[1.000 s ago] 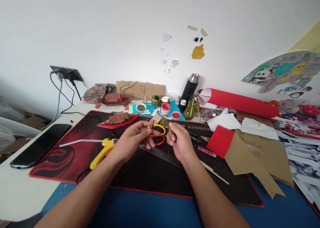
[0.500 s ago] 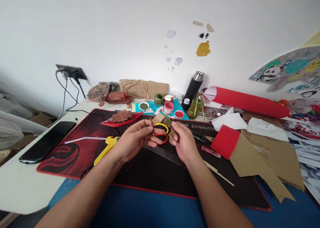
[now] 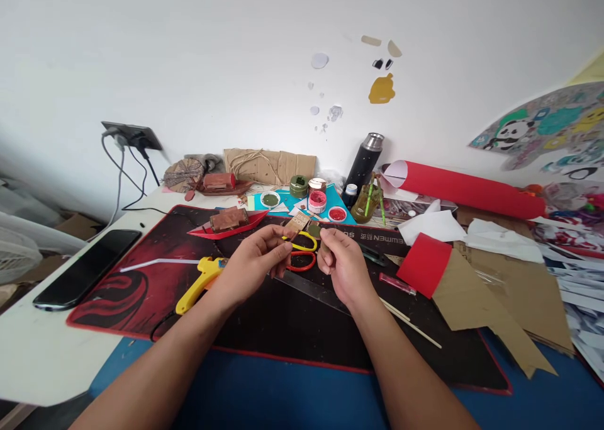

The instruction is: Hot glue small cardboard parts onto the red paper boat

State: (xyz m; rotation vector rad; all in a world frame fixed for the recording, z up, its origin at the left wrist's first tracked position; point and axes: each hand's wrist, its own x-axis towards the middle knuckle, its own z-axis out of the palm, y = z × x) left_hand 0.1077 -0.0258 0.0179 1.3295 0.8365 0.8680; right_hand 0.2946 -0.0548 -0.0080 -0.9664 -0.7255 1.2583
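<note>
Above the dark mat (image 3: 292, 329), my left hand (image 3: 259, 260) is closed in a pinch; what lies between its fingertips is too small to make out. My right hand (image 3: 343, 263) pinches a small dark green piece (image 3: 314, 230) between thumb and fingers. The hands are apart, with the scissors' yellow and red handles (image 3: 302, 262) on the mat between them. A metal ruler (image 3: 311, 291) lies just below the scissors. Left of my left hand is a yellow glue gun (image 3: 195, 288), and behind it a red model boat (image 3: 229, 221).
Paint jars (image 3: 299, 186) and a black flask (image 3: 365, 159) stand at the back. At right lie cardboard (image 3: 519, 291), red paper (image 3: 425, 265), wooden sticks (image 3: 415, 326) and a red roll (image 3: 462, 189). A phone (image 3: 87, 269) rests at left.
The left hand's fingers have curled inward from a more spread pose, uncovering more of the scissor handles. My right hand stays nearly in place with the green piece. The view has shifted slightly.
</note>
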